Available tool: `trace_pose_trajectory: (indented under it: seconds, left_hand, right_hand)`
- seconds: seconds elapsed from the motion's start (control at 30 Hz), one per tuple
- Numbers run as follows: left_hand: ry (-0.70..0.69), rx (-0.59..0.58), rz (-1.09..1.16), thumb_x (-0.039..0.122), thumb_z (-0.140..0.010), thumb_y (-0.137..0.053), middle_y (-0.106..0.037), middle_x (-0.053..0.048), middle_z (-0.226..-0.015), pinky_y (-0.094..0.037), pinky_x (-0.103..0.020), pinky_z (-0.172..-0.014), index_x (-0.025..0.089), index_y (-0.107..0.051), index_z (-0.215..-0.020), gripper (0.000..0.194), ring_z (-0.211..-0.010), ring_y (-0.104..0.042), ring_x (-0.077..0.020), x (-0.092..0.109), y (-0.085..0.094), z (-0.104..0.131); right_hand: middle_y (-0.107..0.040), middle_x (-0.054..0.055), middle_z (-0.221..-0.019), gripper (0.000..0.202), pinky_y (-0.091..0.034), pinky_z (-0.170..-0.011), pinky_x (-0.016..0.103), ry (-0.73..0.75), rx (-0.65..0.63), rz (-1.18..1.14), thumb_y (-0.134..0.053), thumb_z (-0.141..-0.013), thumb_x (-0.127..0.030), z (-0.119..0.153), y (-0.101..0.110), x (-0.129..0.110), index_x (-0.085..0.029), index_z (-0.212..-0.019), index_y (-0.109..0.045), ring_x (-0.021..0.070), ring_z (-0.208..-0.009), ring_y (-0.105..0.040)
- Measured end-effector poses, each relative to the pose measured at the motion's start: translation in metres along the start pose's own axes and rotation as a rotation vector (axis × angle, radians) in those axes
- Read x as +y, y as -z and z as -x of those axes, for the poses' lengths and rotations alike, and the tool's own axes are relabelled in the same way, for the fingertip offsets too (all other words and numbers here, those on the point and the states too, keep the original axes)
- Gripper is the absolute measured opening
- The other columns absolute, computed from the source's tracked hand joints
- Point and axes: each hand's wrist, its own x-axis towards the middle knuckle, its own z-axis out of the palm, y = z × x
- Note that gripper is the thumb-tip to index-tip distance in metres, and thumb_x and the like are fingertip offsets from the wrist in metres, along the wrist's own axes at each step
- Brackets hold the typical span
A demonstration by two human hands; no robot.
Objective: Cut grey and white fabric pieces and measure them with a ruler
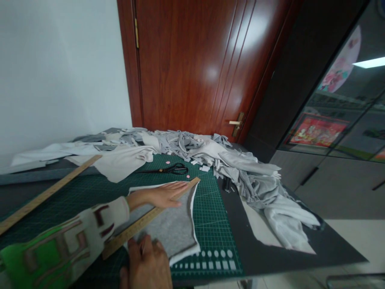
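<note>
A piece of grey fabric [171, 228] with white edges lies on the green cutting mat [207, 220]. Across it, at a slant, runs a wooden ruler [135, 228]. My left hand [168, 194] rests flat over the ruler's upper part, fingers stretched out, pressing on ruler and cloth. Close to the ruler's lower edge, my right hand [148, 263] is closed with its fingers bent together; what it holds, if anything, is hidden. Black-handled scissors [174, 169] lie on the mat beyond the fabric.
A second wooden ruler [51, 192] lies at the left. Heaps of grey and white fabric scraps [183, 140] line the table's back, with more cloth [264, 192] along the right. Small pink discs [188, 176] lie near the scissors. Behind stands a brown door [192, 64].
</note>
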Motion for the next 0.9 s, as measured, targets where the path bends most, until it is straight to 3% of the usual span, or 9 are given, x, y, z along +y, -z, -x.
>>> trace_pose_trajectory:
  seconds: [0.2,0.3,0.43,0.6,0.73,0.9]
  left_hand:
    - [0.097,0.085,-0.044,0.031,-0.097,-0.037,-0.015,-0.010,-0.160,-0.011,-0.038,-0.120,0.008,-0.020,-0.151,0.062,-0.147,-0.014,-0.0206,0.001,-0.010,0.036]
    - [0.126,0.094,-0.078,0.030,-0.097,-0.036,-0.015,-0.010,-0.161,-0.009,-0.036,-0.120,0.007,-0.020,-0.151,0.061,-0.148,-0.014,-0.0193,0.000,-0.014,0.041]
    - [0.144,0.101,-0.118,0.030,-0.098,-0.032,-0.016,-0.009,-0.161,-0.008,-0.033,-0.120,0.009,-0.020,-0.152,0.059,-0.148,-0.013,-0.0168,0.000,-0.017,0.040]
    - [0.179,0.109,-0.153,0.030,-0.098,-0.030,-0.019,-0.010,-0.160,-0.010,-0.034,-0.120,0.010,-0.022,-0.152,0.058,-0.147,-0.017,-0.0183,0.002,-0.018,0.040]
    - [0.232,0.166,-0.177,0.033,-0.099,-0.030,-0.022,-0.016,-0.159,-0.014,-0.033,-0.119,0.004,-0.019,-0.151,0.061,-0.146,-0.021,-0.0206,0.002,-0.024,0.040]
    - [0.296,0.288,-0.218,0.037,-0.097,-0.037,-0.031,-0.020,-0.153,-0.020,-0.040,-0.117,0.004,-0.024,-0.148,0.063,-0.141,-0.026,-0.0283,-0.007,-0.036,0.038]
  right_hand:
    - [-0.064,0.005,-0.101,0.041,-0.057,-0.072,0.046,0.085,-0.189,-0.025,-0.065,-0.081,-0.026,-0.009,0.034,-0.004,-0.038,-0.120,-0.060,0.0295,-0.089,-0.065]
    - [-0.063,0.006,-0.102,0.033,-0.057,-0.077,0.048,0.100,-0.220,-0.080,-0.066,-0.081,-0.029,-0.011,0.043,-0.004,-0.038,-0.113,-0.064,0.0310,-0.095,-0.064]
    - [-0.061,0.010,-0.116,0.032,-0.055,-0.089,0.048,0.074,-0.192,-0.139,-0.066,-0.082,-0.024,-0.010,0.026,-0.012,-0.028,-0.114,-0.064,0.0316,-0.113,-0.058]
    - [-0.061,0.015,-0.121,0.048,-0.049,-0.099,0.049,0.079,-0.206,-0.130,-0.065,-0.080,-0.018,-0.012,-0.001,-0.024,-0.017,-0.126,-0.054,0.0308,-0.119,-0.055]
    - [-0.064,0.013,-0.116,0.043,-0.051,-0.094,0.049,0.085,-0.182,-0.127,-0.063,-0.081,-0.018,-0.011,0.004,-0.028,-0.022,-0.123,-0.058,0.0300,-0.113,-0.059]
    - [-0.063,0.008,-0.112,0.034,-0.054,-0.087,0.042,0.117,-0.115,-0.198,-0.063,-0.080,-0.016,-0.012,0.019,-0.023,-0.028,-0.112,-0.064,0.0262,-0.106,-0.060]
